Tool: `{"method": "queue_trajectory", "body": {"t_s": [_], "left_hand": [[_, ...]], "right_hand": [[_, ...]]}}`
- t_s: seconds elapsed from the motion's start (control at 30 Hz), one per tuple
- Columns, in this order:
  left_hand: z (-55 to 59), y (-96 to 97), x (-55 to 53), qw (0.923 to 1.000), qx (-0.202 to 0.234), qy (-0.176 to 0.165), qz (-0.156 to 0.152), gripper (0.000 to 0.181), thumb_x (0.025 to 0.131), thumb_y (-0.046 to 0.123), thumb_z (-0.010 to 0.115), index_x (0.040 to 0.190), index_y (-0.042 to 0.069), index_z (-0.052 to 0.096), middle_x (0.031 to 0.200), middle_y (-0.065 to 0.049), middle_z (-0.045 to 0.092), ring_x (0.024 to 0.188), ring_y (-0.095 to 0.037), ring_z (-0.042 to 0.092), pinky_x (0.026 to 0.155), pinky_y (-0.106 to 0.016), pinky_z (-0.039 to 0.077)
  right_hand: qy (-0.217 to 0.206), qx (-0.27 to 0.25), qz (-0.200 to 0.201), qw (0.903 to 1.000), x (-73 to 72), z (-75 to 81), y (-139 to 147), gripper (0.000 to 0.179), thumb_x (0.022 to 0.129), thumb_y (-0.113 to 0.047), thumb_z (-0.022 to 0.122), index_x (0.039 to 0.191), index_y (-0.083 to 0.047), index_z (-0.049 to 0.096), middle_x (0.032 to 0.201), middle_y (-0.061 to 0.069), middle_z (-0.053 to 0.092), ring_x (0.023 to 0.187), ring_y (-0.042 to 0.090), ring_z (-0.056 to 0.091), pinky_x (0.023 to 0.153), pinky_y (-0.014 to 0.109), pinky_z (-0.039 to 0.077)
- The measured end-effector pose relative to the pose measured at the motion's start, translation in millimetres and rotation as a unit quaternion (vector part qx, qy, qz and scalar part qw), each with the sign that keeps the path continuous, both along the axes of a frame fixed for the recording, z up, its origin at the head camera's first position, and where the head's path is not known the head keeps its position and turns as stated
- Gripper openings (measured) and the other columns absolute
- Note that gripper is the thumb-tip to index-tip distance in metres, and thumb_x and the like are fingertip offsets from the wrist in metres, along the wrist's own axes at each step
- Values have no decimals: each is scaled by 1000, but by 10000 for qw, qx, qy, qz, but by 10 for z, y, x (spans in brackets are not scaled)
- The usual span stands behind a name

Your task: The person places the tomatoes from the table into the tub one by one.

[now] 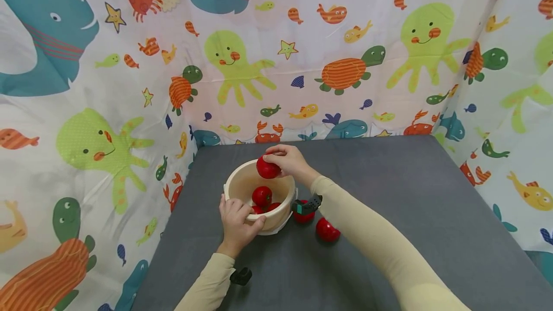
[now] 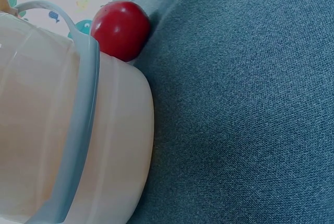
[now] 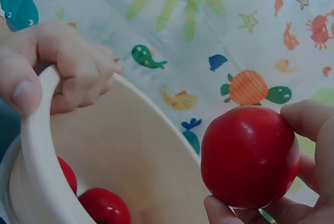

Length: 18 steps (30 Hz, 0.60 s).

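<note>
My left hand (image 1: 238, 222) grips the near rim of a cream plastic bucket (image 1: 235, 179), fingers hooked inside and thumb outside, as the right wrist view also shows. In my right hand (image 1: 290, 161) a glossy red apple (image 3: 249, 156) is held between thumb and fingers, above the bucket's far right rim. Several red apples (image 1: 261, 196) lie at the bottom of the bucket, partly hidden by its near wall. Outside it, to the right, one apple (image 1: 304, 215) sits close to the wall, partly behind the right wrist strap. Another apple (image 1: 327, 230) lies a little nearer to me.
The bucket's handle (image 2: 86, 98) hangs down along its outer wall. A dark grey cloth (image 1: 367, 172) covers the table. Curtains with printed sea animals (image 1: 285, 76) stand along the back and both sides. Black straps (image 1: 241, 276) are worn on both wrists.
</note>
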<state>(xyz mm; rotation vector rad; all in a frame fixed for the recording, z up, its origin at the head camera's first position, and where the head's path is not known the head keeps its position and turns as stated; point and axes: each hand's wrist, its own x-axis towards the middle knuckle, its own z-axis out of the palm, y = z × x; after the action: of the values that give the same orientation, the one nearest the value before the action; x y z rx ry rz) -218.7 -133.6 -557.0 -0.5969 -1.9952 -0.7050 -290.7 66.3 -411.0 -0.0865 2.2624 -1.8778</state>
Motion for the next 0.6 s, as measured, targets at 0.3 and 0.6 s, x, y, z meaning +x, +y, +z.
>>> {"method": "queue_trajectory", "body": {"t_s": [0.3, 0.6], "left_hand": [[-39, 9, 36, 10000, -30, 60, 31, 39, 84, 48, 66, 67, 13, 61, 72, -6, 58, 83, -28, 54, 98, -84, 32], [-53, 31, 72, 9999, -29, 129, 44, 42, 86, 48, 64, 66, 11, 61, 70, -6, 56, 81, -28, 52, 97, -84, 32]], "right_hand": [[-246, 291, -47, 9993, 90, -264, -210, 38, 93, -28, 72, 127, -13, 68, 128, 14, 69, 111, 32, 65, 86, 47, 62], [-398, 546, 89, 9977, 193, -422, -367, 34, 91, -28, 73, 121, -13, 69, 127, 14, 67, 109, 33, 64, 87, 55, 60]]}}
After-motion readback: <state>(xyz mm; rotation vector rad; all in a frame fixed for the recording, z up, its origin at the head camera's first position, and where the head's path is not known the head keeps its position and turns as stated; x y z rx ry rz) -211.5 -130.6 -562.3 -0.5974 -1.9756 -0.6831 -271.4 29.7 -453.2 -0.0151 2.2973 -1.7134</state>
